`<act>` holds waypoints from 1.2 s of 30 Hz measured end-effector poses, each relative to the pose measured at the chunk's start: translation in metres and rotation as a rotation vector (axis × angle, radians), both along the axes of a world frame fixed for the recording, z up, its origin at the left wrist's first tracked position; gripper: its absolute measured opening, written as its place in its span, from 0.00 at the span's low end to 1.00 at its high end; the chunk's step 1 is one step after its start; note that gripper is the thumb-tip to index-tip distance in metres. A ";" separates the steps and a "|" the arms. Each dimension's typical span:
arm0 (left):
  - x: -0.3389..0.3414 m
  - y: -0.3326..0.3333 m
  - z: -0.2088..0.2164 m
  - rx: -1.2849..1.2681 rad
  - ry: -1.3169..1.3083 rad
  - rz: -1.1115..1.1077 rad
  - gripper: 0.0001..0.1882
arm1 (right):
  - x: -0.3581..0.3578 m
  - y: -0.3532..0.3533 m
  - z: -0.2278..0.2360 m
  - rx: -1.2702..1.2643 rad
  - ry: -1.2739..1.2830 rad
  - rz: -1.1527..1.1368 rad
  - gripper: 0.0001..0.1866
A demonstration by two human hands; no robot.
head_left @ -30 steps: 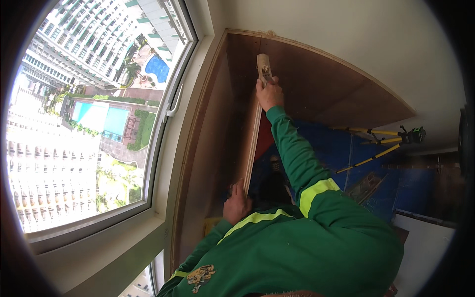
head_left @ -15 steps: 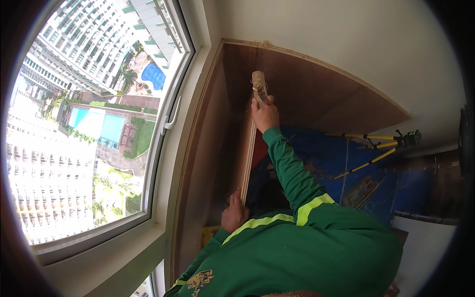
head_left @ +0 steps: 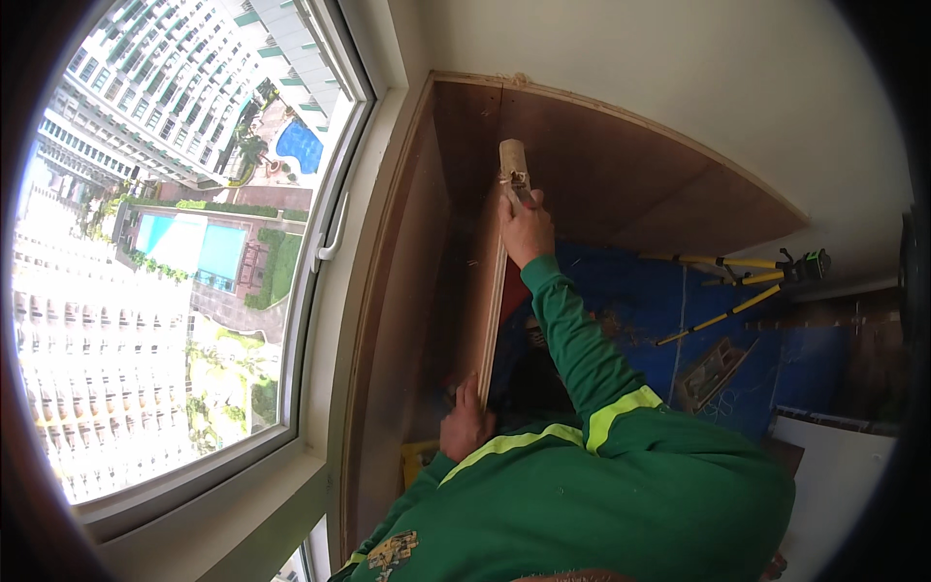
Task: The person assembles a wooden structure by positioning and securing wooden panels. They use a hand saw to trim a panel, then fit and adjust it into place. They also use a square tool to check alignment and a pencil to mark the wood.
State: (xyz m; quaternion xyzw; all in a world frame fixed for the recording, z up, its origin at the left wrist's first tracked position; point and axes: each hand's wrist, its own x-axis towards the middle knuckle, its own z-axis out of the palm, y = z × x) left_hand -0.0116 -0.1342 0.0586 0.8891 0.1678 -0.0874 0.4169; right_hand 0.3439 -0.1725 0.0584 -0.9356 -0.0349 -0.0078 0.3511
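A long reddish-brown board (head_left: 492, 320) stands on edge in front of me, its pale layered edge facing up. My right hand (head_left: 527, 231) is wrapped round the rear of a wooden hand plane (head_left: 512, 158), which sits at the far end of that edge. Curled shavings show in the plane's throat. At the near end, my left hand (head_left: 466, 427) grips the board close to my body, fingers along its left face. Part of this hand's grip is hidden by the board and my sleeve.
Brown plywood panels (head_left: 621, 165) line the recess beyond the board. On the left is a window (head_left: 335, 233) with a white handle. A yellow-legged tripod (head_left: 756, 276) stands at right over blue floor sheeting (head_left: 621, 291), near a wooden box-like piece (head_left: 713, 373).
The plane and my right hand have shifted very slightly right, still at the board's far end. My left hand keeps its hold near the close end.
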 end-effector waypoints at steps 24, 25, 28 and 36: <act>-0.018 0.012 0.021 0.475 0.006 0.421 0.29 | 0.023 -0.108 -0.100 0.460 0.421 -0.060 0.31; -0.018 0.014 0.022 0.509 0.017 0.494 0.30 | 0.019 -0.120 -0.103 0.483 0.493 -0.054 0.29; -0.013 0.023 0.021 0.698 0.027 0.581 0.33 | 0.016 -0.142 -0.101 0.511 0.524 0.069 0.25; -0.010 0.002 0.010 0.907 0.050 0.741 0.44 | 0.042 -0.185 -0.088 0.494 0.694 0.284 0.24</act>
